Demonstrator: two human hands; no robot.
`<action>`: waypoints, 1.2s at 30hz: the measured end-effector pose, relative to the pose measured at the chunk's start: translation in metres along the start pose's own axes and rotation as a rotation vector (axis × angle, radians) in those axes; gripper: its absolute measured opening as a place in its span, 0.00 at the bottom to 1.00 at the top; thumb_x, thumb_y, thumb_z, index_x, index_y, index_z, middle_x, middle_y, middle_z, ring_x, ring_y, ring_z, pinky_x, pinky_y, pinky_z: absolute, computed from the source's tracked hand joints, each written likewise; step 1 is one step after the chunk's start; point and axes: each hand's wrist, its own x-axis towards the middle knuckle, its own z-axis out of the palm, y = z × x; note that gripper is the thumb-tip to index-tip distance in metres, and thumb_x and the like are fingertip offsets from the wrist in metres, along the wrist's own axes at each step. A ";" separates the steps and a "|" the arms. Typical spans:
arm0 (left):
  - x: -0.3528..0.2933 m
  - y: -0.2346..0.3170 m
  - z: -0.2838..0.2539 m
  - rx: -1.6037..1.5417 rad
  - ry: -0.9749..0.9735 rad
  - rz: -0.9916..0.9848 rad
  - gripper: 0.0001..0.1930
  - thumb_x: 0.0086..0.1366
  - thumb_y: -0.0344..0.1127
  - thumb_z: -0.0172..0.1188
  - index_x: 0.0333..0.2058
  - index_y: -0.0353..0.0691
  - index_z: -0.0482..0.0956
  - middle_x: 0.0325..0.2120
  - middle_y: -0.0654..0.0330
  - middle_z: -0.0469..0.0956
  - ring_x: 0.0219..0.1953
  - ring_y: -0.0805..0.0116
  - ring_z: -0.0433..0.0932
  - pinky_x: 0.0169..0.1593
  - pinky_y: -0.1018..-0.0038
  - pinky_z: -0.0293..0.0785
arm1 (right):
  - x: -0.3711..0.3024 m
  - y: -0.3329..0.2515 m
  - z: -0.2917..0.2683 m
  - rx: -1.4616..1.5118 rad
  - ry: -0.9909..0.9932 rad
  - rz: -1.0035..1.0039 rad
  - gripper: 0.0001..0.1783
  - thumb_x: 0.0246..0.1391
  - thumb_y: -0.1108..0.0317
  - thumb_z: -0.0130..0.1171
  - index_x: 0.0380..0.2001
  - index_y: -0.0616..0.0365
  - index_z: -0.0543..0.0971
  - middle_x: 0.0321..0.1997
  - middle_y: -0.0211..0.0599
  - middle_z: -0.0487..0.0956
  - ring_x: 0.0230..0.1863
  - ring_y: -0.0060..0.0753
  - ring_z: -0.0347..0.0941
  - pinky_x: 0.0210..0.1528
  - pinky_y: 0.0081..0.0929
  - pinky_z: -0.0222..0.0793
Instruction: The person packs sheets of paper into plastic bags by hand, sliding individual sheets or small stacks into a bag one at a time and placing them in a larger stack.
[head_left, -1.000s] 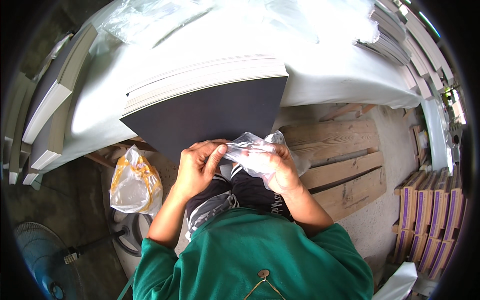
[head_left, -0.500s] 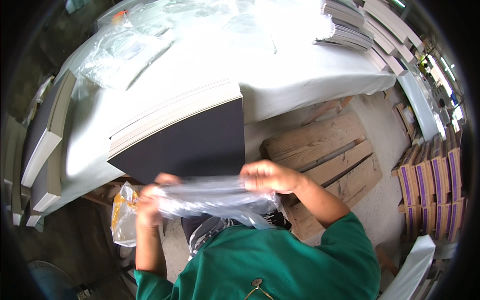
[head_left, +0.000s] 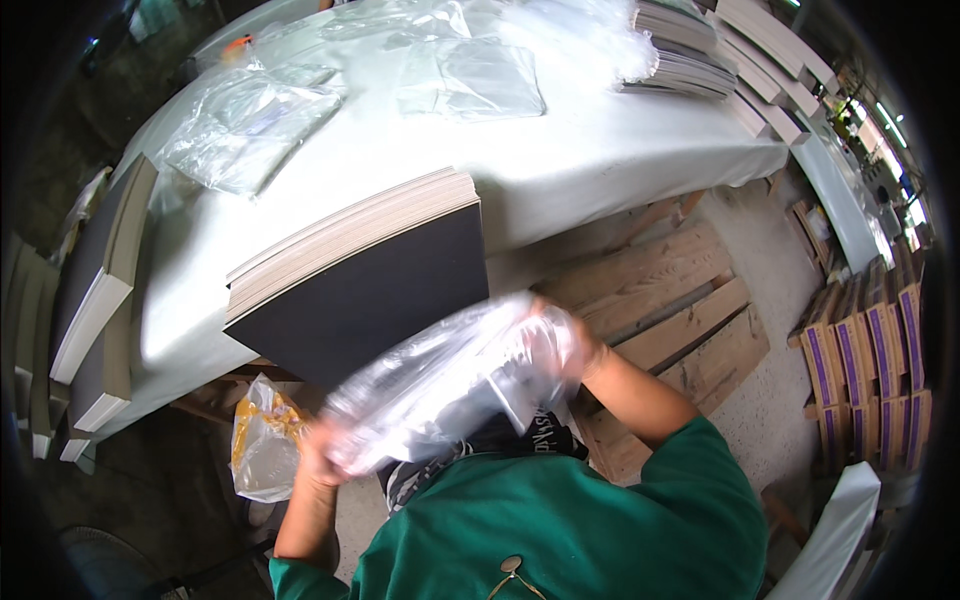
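A crumpled clear plastic bag [head_left: 440, 385] stretches aslant in front of my body, smeared by motion. My left hand [head_left: 325, 450] is closed on its lower left end. At the upper right end, my right hand [head_left: 565, 345] grips the plastic, its fingers partly covered by the film. Just beyond the bag lies a thick stack of pale sheets or boards [head_left: 350, 225] on the table's near edge. A black board [head_left: 370, 285] faces me at the front of that stack, its lower part hidden behind the bag.
More clear bags [head_left: 250, 125] lie on the white-covered table [head_left: 590, 150]. Block-like stacks [head_left: 100, 270] stand at the left, and further sheets [head_left: 680, 60] at the far right. Below are a wooden pallet [head_left: 660, 300], brown cartons with purple stripes [head_left: 865, 350] and a hanging plastic bag [head_left: 265, 445].
The bag has tilted, its right end rising and its left end dropping. My right hand has moved up and right, my left hand down. The stack stays in place.
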 end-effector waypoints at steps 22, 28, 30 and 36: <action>-0.015 0.069 0.022 -0.065 0.141 0.757 0.29 0.35 0.34 0.59 0.40 0.28 0.67 0.22 0.60 0.71 0.23 0.72 0.71 0.36 0.72 0.70 | 0.059 -0.035 0.059 -1.455 0.914 -1.248 0.14 0.43 0.81 0.57 0.37 0.60 0.74 0.32 0.33 0.68 0.19 0.13 0.59 0.21 0.12 0.56; -0.002 0.081 0.040 1.656 0.713 1.081 0.26 0.40 0.15 0.46 0.44 0.32 0.70 0.26 0.55 0.67 0.26 0.65 0.64 0.36 0.77 0.65 | 0.055 -0.037 0.072 -2.165 0.839 -0.998 0.17 0.41 0.72 0.58 0.40 0.51 0.77 0.47 0.34 0.68 0.49 0.39 0.60 0.51 0.32 0.56; -0.016 0.056 0.032 1.590 0.594 1.502 0.24 0.41 0.21 0.58 0.42 0.43 0.76 0.21 0.60 0.64 0.23 0.68 0.65 0.27 0.76 0.63 | 0.024 -0.020 0.052 -2.202 0.813 -1.256 0.13 0.42 0.69 0.59 0.36 0.53 0.79 0.47 0.36 0.68 0.50 0.43 0.59 0.50 0.33 0.58; -0.055 0.078 0.052 0.874 0.052 0.420 0.05 0.46 0.28 0.57 0.17 0.34 0.71 0.16 0.62 0.72 0.18 0.75 0.70 0.24 0.79 0.65 | -0.012 -0.042 0.073 -1.818 0.254 -1.141 0.15 0.35 0.80 0.57 0.32 0.55 0.79 0.31 0.32 0.74 0.24 0.28 0.65 0.25 0.23 0.57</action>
